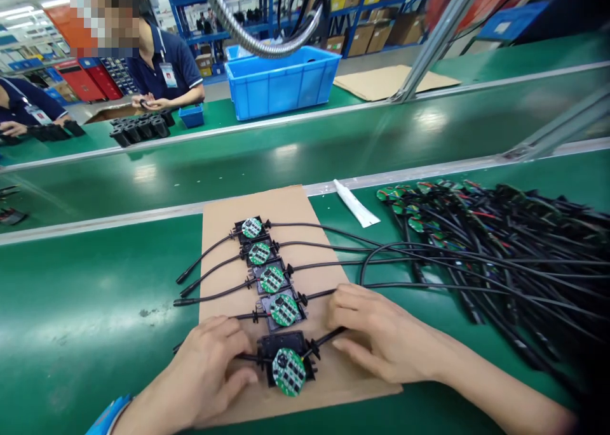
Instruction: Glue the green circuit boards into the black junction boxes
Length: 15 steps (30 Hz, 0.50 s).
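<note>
We have the nearest circuit board (289,371) between our two hands, tilted over the lower part of its black housing (284,343) on the cardboard sheet (257,209), with fingers to either side and apart from it. Our left hand (214,359) is half curled, thumb and fingertips standing apart around the short lead (248,357); our right hand (376,333) is loosely bent, the black cable (331,336) running in between forefinger and thumb. We cannot tell whether either hand grips, since the contact is hidden. The left hand covers the rest of that lead and part of the next one up; the right fingers hide a stretch of the fourth cable. Where single cables run in the tangled heap (476,232) is hard to follow, and its right side fades into darkness. Across the line, a co-worker (162,66) holds something too small to make out; another person (28,108) is cut off by the left edge.
</note>
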### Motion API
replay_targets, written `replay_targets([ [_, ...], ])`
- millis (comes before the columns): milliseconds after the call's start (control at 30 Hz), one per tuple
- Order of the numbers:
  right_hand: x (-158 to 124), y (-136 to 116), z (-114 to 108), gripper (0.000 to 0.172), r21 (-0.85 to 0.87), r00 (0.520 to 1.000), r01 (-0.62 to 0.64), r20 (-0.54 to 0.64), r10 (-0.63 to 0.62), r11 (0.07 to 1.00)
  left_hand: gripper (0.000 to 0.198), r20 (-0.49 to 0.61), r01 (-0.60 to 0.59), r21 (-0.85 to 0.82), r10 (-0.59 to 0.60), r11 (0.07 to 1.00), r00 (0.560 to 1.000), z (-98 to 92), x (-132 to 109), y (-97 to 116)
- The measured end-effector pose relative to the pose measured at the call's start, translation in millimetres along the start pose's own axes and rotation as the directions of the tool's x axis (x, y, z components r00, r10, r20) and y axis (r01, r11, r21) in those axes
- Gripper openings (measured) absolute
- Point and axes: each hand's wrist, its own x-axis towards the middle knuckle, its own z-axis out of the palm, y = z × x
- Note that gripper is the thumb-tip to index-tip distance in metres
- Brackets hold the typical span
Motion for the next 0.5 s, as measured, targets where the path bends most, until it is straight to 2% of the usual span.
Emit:
replay_targets([
  [67,8,19,-21,0.014,-0.023,0.995,-0.043,-0.095,0.041,0.999,0.008,-0.006,-0.002,-0.077,0.001,0.997,1.0,-4.9,2,-2],
  [133,20,50,-45,0.02,-0.152,0.955,-0.221,-0.234,0.182,0.963,0.007,-0.046,-0.028,-0.122,0.022,0.992,0.999,-8.3,6,-3],
  [200,36,87,-66,0.024,-0.301,0.857,-0.488,-0.342,0.385,0.819,0.01,-0.094,-0.048,-0.139,0.035,0.989,0.995,-10.8,9,-4],
  [233,45,105,-74,0.027,-0.339,0.803,-0.588,-0.351,0.482,0.734,0.01,-0.115,-0.05,-0.143,0.033,0.988,0.993,-12.1,10,-3],
  [267,53,121,-81,0.029,-0.347,0.775,-0.629,-0.34,0.532,0.695,0.009,-0.132,-0.047,-0.148,0.027,0.988,0.991,-13.6,11,-3],
  [333,68,143,-86,0.031,-0.326,0.77,-0.638,-0.288,0.569,0.698,0.006,-0.145,-0.047,-0.169,0.023,0.984,0.989,-18.0,14,-1],
  [433,76,153,-76,0.039,-0.274,0.816,-0.578,-0.22,0.535,0.769,0.008,-0.153,-0.082,-0.221,0.049,0.972,0.987,-26.7,26,1],
  [467,76,151,-69,0.04,-0.254,0.826,-0.559,-0.253,0.503,0.789,0.01,-0.17,-0.094,-0.231,0.055,0.968,0.984,-29.5,34,1],
  [500,75,148,-60,0.042,-0.191,0.803,-0.546,-0.397,0.444,0.816,0.013,-0.193,-0.093,-0.236,0.048,0.967,0.98,-31.8,43,1],
])
